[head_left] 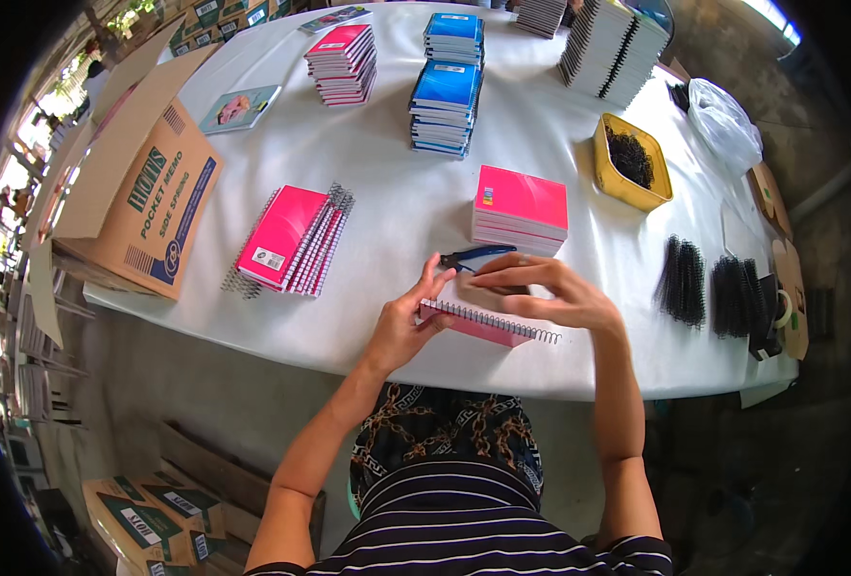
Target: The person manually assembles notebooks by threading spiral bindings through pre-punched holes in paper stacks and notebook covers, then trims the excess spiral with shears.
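Observation:
A pink pocket notebook stands on its long edge near the table's front, its punched side up. A black wire spiral runs along that side, and its right end sticks out past the cover. My left hand grips the notebook's left end between thumb and fingers. Above the spiral hovers my right hand, fingers bent; whether it pinches anything is hidden. Blue-handled pliers lie just beyond the hands. Behind them sits a stack of pink notebooks without spirals.
Spiral-bound pink notebooks lie at left beside an open cardboard box. Farther back stand blue notebooks and another pink stack. Right of centre, a yellow tub holds black spirals; bundles of spirals lie nearer.

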Motion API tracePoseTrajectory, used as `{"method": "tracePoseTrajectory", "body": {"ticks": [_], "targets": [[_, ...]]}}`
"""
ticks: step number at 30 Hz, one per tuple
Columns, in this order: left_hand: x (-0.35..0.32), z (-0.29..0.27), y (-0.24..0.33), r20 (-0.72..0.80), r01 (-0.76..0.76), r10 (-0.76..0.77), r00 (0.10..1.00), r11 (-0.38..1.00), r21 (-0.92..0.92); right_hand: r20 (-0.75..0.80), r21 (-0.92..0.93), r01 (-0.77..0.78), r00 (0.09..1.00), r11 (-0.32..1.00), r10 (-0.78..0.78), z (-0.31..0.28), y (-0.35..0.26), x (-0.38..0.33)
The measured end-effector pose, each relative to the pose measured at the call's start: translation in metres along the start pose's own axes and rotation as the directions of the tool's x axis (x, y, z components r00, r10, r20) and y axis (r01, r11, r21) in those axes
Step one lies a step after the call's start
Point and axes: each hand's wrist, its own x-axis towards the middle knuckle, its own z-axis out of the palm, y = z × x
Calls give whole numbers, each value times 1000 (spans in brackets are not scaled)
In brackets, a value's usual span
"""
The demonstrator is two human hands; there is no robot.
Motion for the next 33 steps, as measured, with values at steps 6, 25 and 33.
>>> {"method": "tracePoseTrajectory", "body": {"ticks": [6, 25, 33], "targets": [[4, -13, 16, 184, 30, -28, 982, 1000, -5, -352, -375, -321, 917, 870, 186, -36, 19, -81], [-15, -23, 6, -235, 30, 357, 904, 494, 869, -423, -661, -135, 879, 739, -218, 109, 36, 4], [-14, -26, 11, -266, 70, 320, 909, 513, 856, -426, -593, 29, 837, 805, -344, 127, 5, 25]]}}
